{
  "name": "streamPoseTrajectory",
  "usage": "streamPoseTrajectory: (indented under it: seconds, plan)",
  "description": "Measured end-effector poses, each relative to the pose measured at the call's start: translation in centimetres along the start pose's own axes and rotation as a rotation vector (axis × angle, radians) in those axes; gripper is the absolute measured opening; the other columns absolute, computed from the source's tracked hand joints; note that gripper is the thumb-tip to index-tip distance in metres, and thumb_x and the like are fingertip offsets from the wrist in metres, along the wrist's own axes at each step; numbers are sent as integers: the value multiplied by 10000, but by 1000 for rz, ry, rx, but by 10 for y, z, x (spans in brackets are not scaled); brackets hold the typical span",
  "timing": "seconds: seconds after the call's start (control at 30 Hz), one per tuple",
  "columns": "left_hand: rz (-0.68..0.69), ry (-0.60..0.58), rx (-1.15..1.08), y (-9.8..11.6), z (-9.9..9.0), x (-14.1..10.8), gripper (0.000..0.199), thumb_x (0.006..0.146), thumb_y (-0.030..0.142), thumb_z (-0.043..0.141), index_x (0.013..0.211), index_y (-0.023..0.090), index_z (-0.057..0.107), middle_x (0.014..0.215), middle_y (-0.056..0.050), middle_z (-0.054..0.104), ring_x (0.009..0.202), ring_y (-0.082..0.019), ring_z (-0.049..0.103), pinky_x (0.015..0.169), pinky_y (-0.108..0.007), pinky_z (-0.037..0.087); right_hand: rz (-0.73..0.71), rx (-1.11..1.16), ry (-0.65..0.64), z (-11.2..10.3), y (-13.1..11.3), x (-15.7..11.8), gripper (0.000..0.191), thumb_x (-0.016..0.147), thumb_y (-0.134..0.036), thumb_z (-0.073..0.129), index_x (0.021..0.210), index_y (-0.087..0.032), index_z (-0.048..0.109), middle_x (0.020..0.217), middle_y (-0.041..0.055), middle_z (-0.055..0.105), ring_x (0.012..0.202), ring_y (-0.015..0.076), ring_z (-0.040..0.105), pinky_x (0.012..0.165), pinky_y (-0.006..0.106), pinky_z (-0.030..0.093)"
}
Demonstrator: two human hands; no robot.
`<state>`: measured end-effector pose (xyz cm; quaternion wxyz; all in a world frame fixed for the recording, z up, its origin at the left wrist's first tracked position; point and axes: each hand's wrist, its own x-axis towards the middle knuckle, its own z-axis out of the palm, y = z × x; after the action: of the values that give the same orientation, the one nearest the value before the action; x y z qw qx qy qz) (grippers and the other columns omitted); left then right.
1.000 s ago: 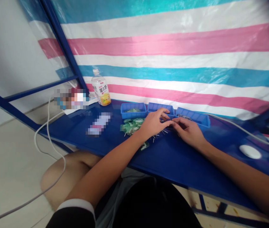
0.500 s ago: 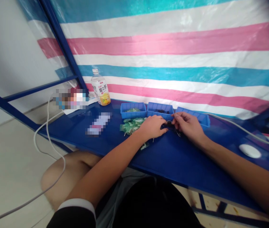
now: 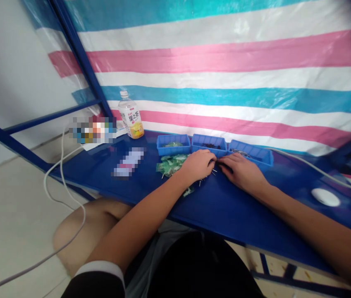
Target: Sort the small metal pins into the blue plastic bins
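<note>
My left hand (image 3: 198, 167) rests over the right side of a pile of small green pieces (image 3: 170, 163), some with thin metal pins poking out. Its fingers are curled, and what they pinch is hidden. My right hand (image 3: 243, 170) meets it at the fingertips, thumb and fingers drawn together around something dark and too small to name. Just behind the hands stand three blue bins: a left bin (image 3: 160, 151) with green pieces, a middle bin (image 3: 198, 152) with small black parts, and a right bin (image 3: 265, 159) with thin metal pieces.
A drink bottle (image 3: 131, 118) stands at the back left of the blue table (image 3: 225, 219). Blurred-out items lie left of the pile. A white oval object (image 3: 325, 197) sits at the right, near a pale cable (image 3: 311, 176). A striped sheet (image 3: 225, 78) hangs behind.
My right hand has lowered and turned palm down, its fingertips now against the left hand's. The dark piece with metal legs between the hands is now mostly covered. My left hand has barely moved.
</note>
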<state>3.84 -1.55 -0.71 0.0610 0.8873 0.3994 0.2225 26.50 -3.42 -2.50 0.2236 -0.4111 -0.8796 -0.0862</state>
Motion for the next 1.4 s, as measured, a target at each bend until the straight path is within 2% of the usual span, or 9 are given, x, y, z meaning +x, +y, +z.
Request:
streamPoseTrajectory:
  seconds: [0.17, 0.5, 0.7, 0.8, 1.03, 1.1, 1.2, 1.27, 1.4]
  plan:
    - [-4, 7, -12, 1, 0, 0, 259, 1026, 242, 553, 1149, 194, 777, 1178, -92, 767, 1159, -277, 701, 1044, -407, 564, -14, 86, -43, 4, 4, -1, 291, 1055, -240, 549, 1248, -219, 767, 1152, 96, 806, 1093, 307, 704, 894, 451, 604]
    - [5, 17, -38, 0, 1, 1, 243, 1016, 272, 585, 1154, 203, 773, 1149, -86, 788, 1131, -283, 709, 1013, -421, 572, 27, 170, 16, 1, 7, -1, 246, 1043, -264, 580, 1203, -251, 767, 1058, 85, 801, 1008, 292, 728, 871, 444, 600]
    - [1, 9, -49, 1, -2, 1, 272, 1009, 263, 602, 1214, 206, 771, 1160, -96, 800, 1116, -292, 721, 968, -425, 579, 161, 281, 113, 0, 3, -1, 184, 1007, -282, 631, 1132, -276, 766, 1052, 51, 814, 910, 262, 767, 829, 412, 614]
    - [4, -16, -49, 1, -4, 2, 248, 1010, 267, 618, 1172, 205, 795, 1102, -102, 813, 1071, -294, 738, 932, -417, 584, 256, 367, 183, -1, -3, 0, 160, 977, -282, 670, 1101, -270, 770, 1016, 40, 824, 846, 251, 785, 807, 410, 634]
    - [15, 58, -221, 0, -4, 4, 242, 1032, 232, 600, 1150, 208, 810, 1148, -66, 826, 1073, -240, 757, 983, -366, 569, 405, 676, 280, 3, -5, -2, 217, 941, -364, 751, 1131, -261, 739, 1108, 66, 819, 967, 264, 810, 918, 433, 676]
    - [15, 92, -264, 2, -4, 5, 224, 1025, 235, 608, 1121, 202, 808, 1135, -61, 826, 1063, -233, 755, 982, -360, 567, 429, 736, 279, 5, -4, -2, 233, 927, -377, 770, 1123, -258, 731, 1093, 72, 818, 969, 267, 808, 929, 443, 678]
    - [5, 129, -308, 5, -6, 5, 219, 1024, 240, 602, 1101, 198, 802, 1123, -56, 823, 1049, -224, 750, 972, -349, 567, 452, 793, 249, 6, -3, -2, 246, 921, -409, 776, 1104, -253, 722, 1027, 76, 814, 908, 265, 804, 857, 435, 690]
    - [0, 135, -332, 7, -8, 4, 220, 1025, 245, 599, 1098, 197, 801, 1120, -54, 822, 1046, -220, 748, 964, -343, 568, 459, 798, 233, 5, -5, -2, 254, 920, -426, 773, 1099, -253, 720, 1017, 76, 805, 893, 260, 794, 812, 420, 687]
    - [5, 131, -361, 10, -10, 4, 226, 1033, 260, 597, 1082, 203, 810, 1100, -56, 826, 1024, -218, 750, 959, -346, 569, 468, 844, 202, 6, -6, 0, 297, 892, -464, 801, 1075, -249, 707, 1005, 73, 797, 898, 249, 781, 820, 411, 671]
